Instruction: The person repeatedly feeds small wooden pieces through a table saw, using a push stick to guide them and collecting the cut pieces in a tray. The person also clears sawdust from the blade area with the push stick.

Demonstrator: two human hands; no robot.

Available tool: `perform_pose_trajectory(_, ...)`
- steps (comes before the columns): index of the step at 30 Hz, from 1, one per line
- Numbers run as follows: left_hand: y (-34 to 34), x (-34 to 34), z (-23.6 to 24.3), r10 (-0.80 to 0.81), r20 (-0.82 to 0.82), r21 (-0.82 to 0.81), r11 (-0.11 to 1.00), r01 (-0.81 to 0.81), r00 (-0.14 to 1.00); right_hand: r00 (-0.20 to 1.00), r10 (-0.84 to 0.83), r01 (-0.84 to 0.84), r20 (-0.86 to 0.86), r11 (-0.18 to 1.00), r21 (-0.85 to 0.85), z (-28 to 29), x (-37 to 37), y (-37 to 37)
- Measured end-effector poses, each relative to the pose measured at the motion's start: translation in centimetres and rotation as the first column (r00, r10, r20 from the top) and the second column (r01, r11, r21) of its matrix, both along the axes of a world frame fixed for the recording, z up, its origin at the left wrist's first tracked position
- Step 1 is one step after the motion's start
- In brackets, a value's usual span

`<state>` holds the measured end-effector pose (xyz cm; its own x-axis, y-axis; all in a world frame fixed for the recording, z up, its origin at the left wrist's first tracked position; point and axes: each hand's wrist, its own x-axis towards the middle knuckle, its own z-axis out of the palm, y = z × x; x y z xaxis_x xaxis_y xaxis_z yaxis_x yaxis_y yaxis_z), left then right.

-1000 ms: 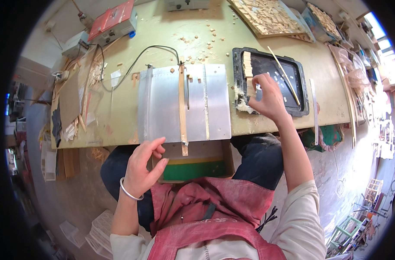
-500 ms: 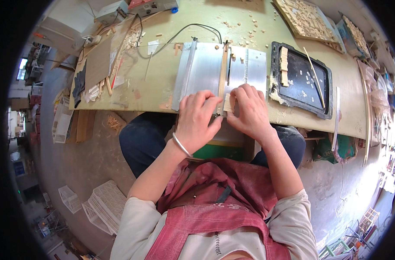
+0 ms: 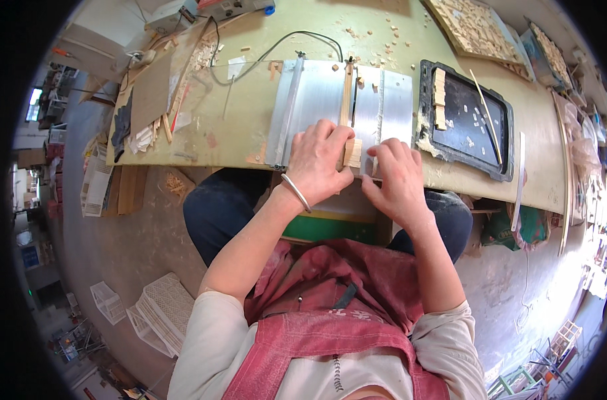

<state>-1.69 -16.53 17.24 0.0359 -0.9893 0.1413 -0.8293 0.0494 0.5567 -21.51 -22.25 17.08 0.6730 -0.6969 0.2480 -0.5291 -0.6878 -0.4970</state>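
Note:
A silver metal plate [image 3: 317, 87] with a narrow slot and a wooden strip fence [image 3: 348, 87] lies at the table's front edge. My left hand [image 3: 320, 160], with a white bangle at its wrist, is closed on a small pale wood block [image 3: 353, 153] beside the fence, near the plate's front edge. My right hand [image 3: 400, 177] is just to the right, thumb and fingers curled toward each other at the plate's front; whatever is between them is hard to make out. Small wood cubes [image 3: 360, 82] rest further back on the plate.
To the right sits a black tray [image 3: 467, 150] holding a row of wood blocks [image 3: 439, 100] and a thin stick [image 3: 487, 117]. A board full of wood pieces [image 3: 477, 30] stands at the back right. Cardboard [image 3: 150, 100] and scraps are on the left; a black cable [image 3: 277, 50] curves behind the plate.
My left hand has moved slightly right and up to the wood block. My right hand has let go of the block and shifted right and down, apart from it.

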Motion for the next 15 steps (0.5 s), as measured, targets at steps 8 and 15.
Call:
perform_pose_trajectory(8,-0.11,-0.04,-0.38,0.009,-0.031,-0.025,1.0,-0.01,0.999,1.0,-0.005,0.004,0.026,0.998,0.06,-0.4,0.33,1.16)
perform_pose_trajectory(15,-0.13,0.0,-0.46,0.015,-0.029,-0.008,1.0,-0.015,0.999,0.997,-0.021,0.01,0.077,0.99,0.138,-0.66,0.51,0.74)
